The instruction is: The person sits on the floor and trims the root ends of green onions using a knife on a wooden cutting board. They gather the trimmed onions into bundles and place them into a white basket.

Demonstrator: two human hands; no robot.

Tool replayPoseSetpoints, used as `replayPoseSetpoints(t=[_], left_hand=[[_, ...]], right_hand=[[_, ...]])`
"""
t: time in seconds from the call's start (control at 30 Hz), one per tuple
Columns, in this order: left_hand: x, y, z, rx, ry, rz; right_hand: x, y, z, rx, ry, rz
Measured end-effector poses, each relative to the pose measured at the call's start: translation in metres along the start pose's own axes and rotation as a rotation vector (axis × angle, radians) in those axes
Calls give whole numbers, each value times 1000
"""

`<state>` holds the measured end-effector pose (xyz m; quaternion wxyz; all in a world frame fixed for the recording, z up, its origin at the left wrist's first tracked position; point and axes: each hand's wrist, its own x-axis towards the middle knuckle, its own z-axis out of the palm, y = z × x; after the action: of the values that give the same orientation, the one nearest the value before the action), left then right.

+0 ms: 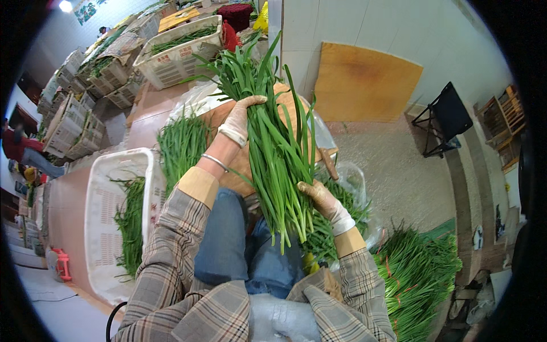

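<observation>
A long bunch of flat-leaved green chives [273, 149] hangs above my lap, its leafy tips away from me and the pale cut stems towards me. My left hand [239, 115], in a thin pale glove, grips the bunch near its upper third. Lower down, my right hand [322, 199], also gloved, has its thumb on the stem side; its other fingers are hidden. Beneath the bunch is a wooden board [284, 92]. A knife's wooden handle [328, 164] juts from the board's right edge. Another pile of chives [181, 143] lies left of my left forearm.
A white plastic crate [96, 213] with greens [130, 226] stands at my left. Loose greens in clear plastic [337, 231] lie below my right hand. Tied bundles [419, 265] cover the floor at right. A folding chair [446, 117] stands beyond. Farther left, a person [25, 145] is near stacked crates.
</observation>
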<state>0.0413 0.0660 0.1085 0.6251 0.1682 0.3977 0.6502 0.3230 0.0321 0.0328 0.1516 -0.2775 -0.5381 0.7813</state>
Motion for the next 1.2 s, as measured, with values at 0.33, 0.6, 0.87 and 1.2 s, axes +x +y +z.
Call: replayPoseSetpoints(t=[0.33,0.6,0.87,1.2], left_hand=[[180,-38,-89,-176,152,24],[211,-44,-146,1382,479,15],[185,-16,-169,1697,461,40],[29,-40,-115,1667,356,-57]], right_hand=[[139,-52,-59,-349,199,209],[175,3,-100,-547,176,175],[177,0,-105,-752,295,123],[140,5,-74,-1264,925,-54]])
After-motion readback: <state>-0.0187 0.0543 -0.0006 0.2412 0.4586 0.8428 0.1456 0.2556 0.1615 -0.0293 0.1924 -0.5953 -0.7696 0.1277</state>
